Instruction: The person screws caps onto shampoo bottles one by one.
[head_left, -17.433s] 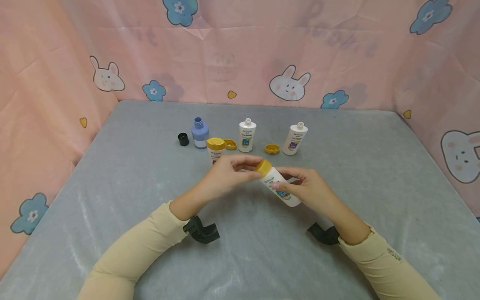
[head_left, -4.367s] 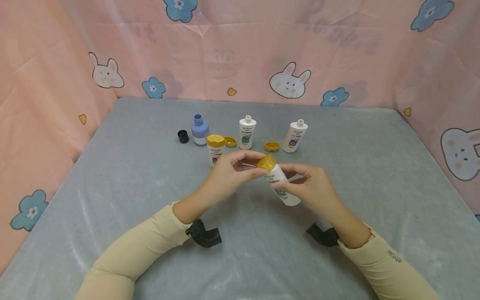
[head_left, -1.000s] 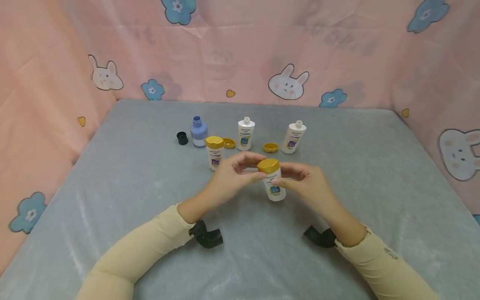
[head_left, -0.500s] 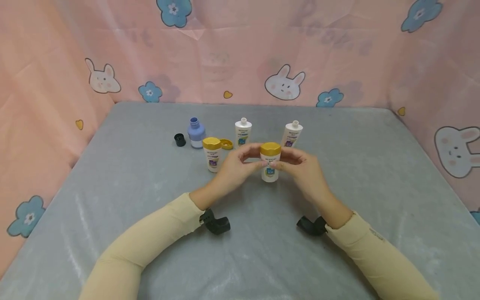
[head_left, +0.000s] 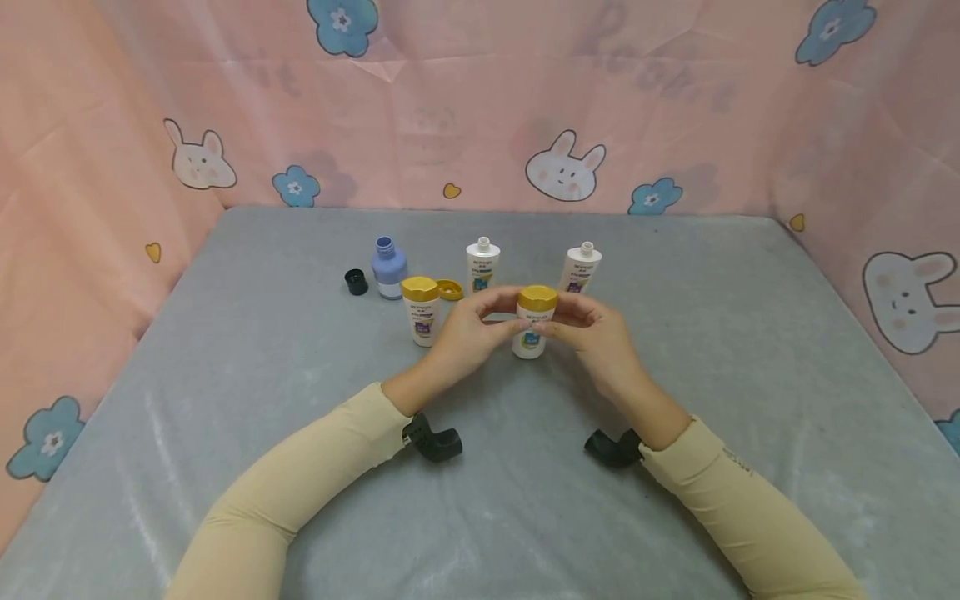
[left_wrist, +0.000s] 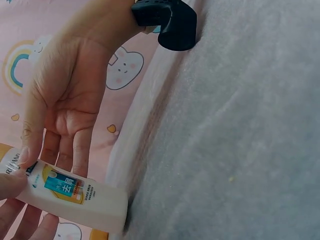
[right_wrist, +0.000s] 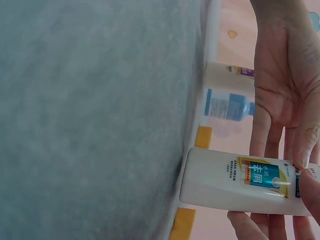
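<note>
A white shampoo bottle with a gold cap and a teal label stands upright between my hands in the head view. My left hand grips its left side and my right hand its right, thumbs meeting on the front. Both wrist views show the bottle's base right at the grey tabletop. Just left of my left hand is another gold-capped shampoo bottle with a purple label. Behind my hands are two uncapped white bottles, one teal-labelled and one purple-labelled, their lower parts partly hidden.
At the back left stand a blue bottle without a cap and a black cap. A loose gold cap lies behind the purple-labelled capped bottle. A pink printed curtain borders the grey table.
The held bottle has gone from tilted to upright and farther from me. My left hand has moved from its cap to its body. The right-hand loose gold cap is now hidden behind my hands.
</note>
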